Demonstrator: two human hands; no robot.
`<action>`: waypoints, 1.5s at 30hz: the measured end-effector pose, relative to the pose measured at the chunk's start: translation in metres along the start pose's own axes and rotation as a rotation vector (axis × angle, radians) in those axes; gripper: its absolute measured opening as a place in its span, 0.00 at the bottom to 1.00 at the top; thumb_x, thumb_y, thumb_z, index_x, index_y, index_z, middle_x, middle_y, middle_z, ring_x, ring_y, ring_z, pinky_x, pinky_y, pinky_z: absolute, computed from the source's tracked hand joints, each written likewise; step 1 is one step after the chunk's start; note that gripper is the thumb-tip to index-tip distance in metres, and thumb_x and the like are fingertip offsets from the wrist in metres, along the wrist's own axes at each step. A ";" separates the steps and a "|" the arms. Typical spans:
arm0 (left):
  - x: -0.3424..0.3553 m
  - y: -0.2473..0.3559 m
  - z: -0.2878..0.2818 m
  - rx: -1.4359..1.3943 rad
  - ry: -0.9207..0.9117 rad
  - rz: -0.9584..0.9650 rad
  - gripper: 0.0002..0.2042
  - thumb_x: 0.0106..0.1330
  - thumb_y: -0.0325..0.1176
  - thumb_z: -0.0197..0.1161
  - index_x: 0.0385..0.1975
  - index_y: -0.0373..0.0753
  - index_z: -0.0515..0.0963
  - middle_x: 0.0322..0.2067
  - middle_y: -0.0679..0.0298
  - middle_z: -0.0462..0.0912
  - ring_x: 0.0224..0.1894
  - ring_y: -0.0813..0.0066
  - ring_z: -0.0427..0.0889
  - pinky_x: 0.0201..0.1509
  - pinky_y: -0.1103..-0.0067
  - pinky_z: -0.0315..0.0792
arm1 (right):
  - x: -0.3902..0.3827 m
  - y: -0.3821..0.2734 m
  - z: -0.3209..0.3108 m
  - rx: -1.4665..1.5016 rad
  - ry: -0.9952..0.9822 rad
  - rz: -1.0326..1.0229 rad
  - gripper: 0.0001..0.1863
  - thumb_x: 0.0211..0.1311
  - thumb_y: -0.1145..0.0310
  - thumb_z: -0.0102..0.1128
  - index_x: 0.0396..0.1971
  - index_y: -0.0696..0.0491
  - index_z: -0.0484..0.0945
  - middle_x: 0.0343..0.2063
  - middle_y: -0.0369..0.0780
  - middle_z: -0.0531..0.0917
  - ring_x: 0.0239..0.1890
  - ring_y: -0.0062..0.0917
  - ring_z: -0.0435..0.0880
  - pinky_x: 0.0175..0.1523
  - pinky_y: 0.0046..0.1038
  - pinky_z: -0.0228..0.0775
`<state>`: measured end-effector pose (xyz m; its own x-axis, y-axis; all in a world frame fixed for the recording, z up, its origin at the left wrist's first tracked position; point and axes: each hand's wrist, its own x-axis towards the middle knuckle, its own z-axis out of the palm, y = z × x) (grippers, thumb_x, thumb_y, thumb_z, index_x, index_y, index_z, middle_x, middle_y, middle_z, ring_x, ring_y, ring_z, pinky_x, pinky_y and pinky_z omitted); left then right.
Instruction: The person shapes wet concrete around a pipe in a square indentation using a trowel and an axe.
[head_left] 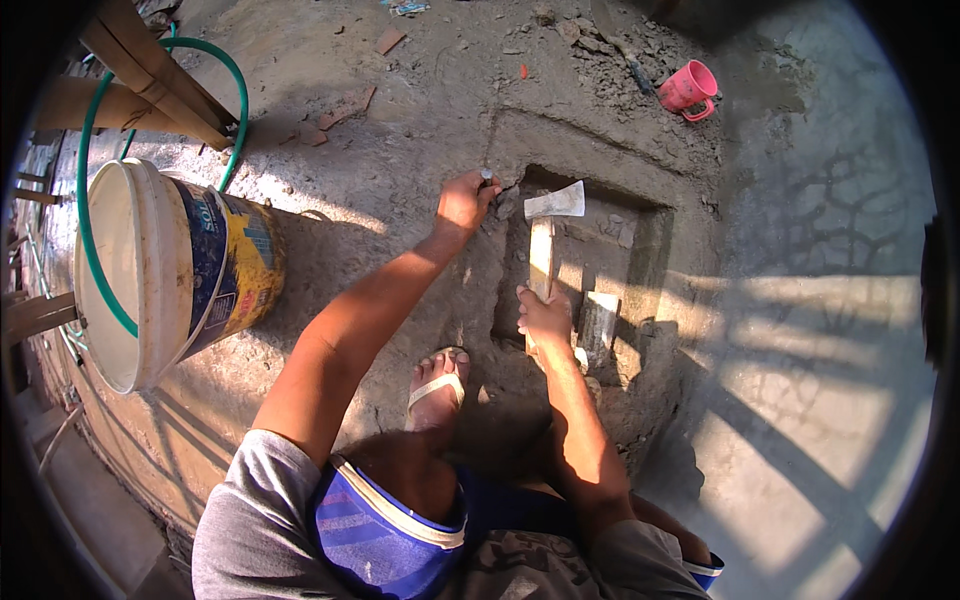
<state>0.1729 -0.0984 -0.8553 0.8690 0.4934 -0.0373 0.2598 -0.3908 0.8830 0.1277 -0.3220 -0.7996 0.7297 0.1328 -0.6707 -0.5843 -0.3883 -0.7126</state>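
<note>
My left hand [465, 205] is closed around a metal chisel [487, 175], its round end showing above the fist. It is at the left edge of a rectangular pit [655, 250] cut into the floor. My right hand [547, 316] grips the wooden handle of a hatchet [541, 255]. The hatchet's pale metal head is over the pit, a short way right of the chisel and apart from it. Beside my right hand, a flat grey piece [598, 325] leans inside the pit; I cannot tell what it is. The chisel's lower end is mostly hidden by my hand.
A large paint bucket [150, 270] stands at the left, a green hose [243, 95] looping over it. Wooden posts [150, 75] rise behind. A pink mug [688, 90] lies near loose rubble [590, 40]. Broken tile pieces [345, 108] are scattered at the far left. My sandalled foot [438, 385] is near the pit.
</note>
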 end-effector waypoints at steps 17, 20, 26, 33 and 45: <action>0.038 0.038 -0.039 0.105 -0.037 0.267 0.08 0.64 0.32 0.69 0.38 0.36 0.81 0.32 0.55 0.85 0.33 0.60 0.84 0.38 0.70 0.75 | -0.012 -0.031 -0.008 0.141 0.048 -0.075 0.15 0.68 0.59 0.65 0.36 0.55 0.72 0.19 0.34 0.76 0.16 0.17 0.76 0.20 0.21 0.69; 0.041 0.037 -0.034 0.161 -0.064 0.395 0.07 0.64 0.32 0.69 0.37 0.36 0.81 0.32 0.54 0.84 0.34 0.55 0.84 0.37 0.67 0.74 | -0.014 -0.037 -0.008 0.154 0.047 -0.205 0.14 0.68 0.62 0.65 0.35 0.55 0.72 0.19 0.34 0.76 0.19 0.17 0.78 0.24 0.21 0.72; 0.044 0.028 -0.026 0.154 -0.073 0.418 0.08 0.63 0.31 0.68 0.35 0.34 0.78 0.32 0.50 0.82 0.37 0.46 0.81 0.39 0.62 0.73 | -0.016 -0.081 -0.019 -0.195 0.019 -0.393 0.12 0.68 0.65 0.64 0.35 0.57 0.73 0.25 0.37 0.79 0.25 0.19 0.78 0.33 0.24 0.72; 0.044 0.029 -0.022 0.071 -0.037 0.399 0.09 0.63 0.34 0.68 0.35 0.35 0.80 0.33 0.52 0.83 0.36 0.48 0.82 0.38 0.64 0.74 | -0.077 -0.246 -0.043 0.308 0.227 -1.130 0.18 0.67 0.70 0.67 0.50 0.60 0.71 0.21 0.36 0.76 0.19 0.18 0.74 0.26 0.22 0.71; 0.046 0.018 -0.028 0.072 0.023 0.436 0.08 0.64 0.34 0.67 0.36 0.37 0.80 0.33 0.51 0.82 0.38 0.46 0.81 0.40 0.62 0.73 | 0.020 -0.140 -0.027 -0.519 0.101 -0.657 0.15 0.61 0.66 0.67 0.41 0.58 0.74 0.29 0.51 0.82 0.31 0.43 0.84 0.39 0.40 0.74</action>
<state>0.2061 -0.0610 -0.8287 0.8945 0.2869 0.3429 -0.0998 -0.6194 0.7787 0.2333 -0.2894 -0.7082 0.9069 0.4056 -0.1137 0.1894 -0.6337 -0.7500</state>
